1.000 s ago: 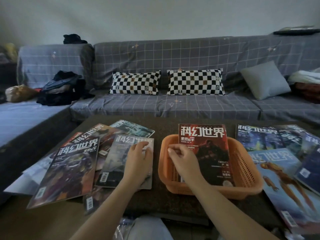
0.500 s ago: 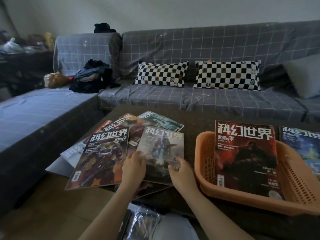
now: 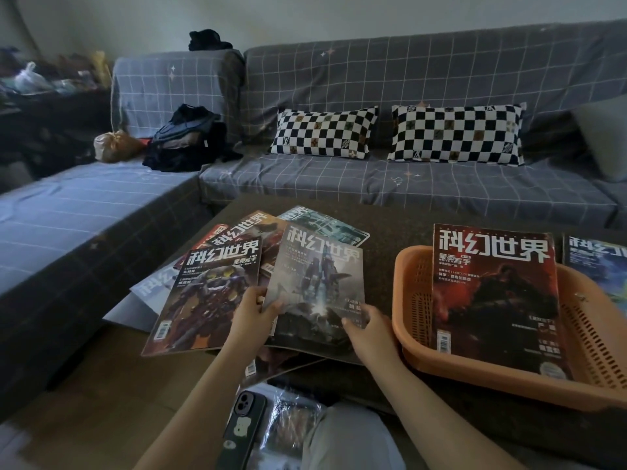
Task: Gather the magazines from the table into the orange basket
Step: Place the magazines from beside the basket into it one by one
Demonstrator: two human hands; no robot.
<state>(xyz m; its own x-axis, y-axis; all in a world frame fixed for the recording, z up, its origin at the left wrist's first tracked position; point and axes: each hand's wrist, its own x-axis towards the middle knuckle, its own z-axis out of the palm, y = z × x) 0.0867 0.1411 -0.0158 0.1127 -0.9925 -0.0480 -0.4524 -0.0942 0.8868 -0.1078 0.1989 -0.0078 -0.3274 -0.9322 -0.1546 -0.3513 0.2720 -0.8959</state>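
A grey-blue magazine [image 3: 317, 283] is tilted up off the pile at the table's left, its far edge raised. My left hand [image 3: 252, 308] pinches its left edge and my right hand [image 3: 368, 329] grips its lower right corner. Beside it lies a magazine with an armoured robot cover [image 3: 207, 293], with several more magazines [image 3: 258, 225] fanned out behind. The orange basket [image 3: 407, 300] stands to the right, holding a red magazine [image 3: 495, 293] that leans on its far rim. Another blue magazine [image 3: 597, 262] lies past the basket at the right edge.
The dark table [image 3: 390, 225] fronts a grey checked sofa [image 3: 407, 178] with two chequered cushions [image 3: 324, 134]. A dark bag [image 3: 185, 140] lies on the sofa's left part. A phone [image 3: 237, 432] and a plastic-wrapped item [image 3: 288, 422] rest near my lap.
My right hand left the basket and went to the grey-blue magazine. Both hands now hold it, and its far edge has come up off the pile. The view has swung left.
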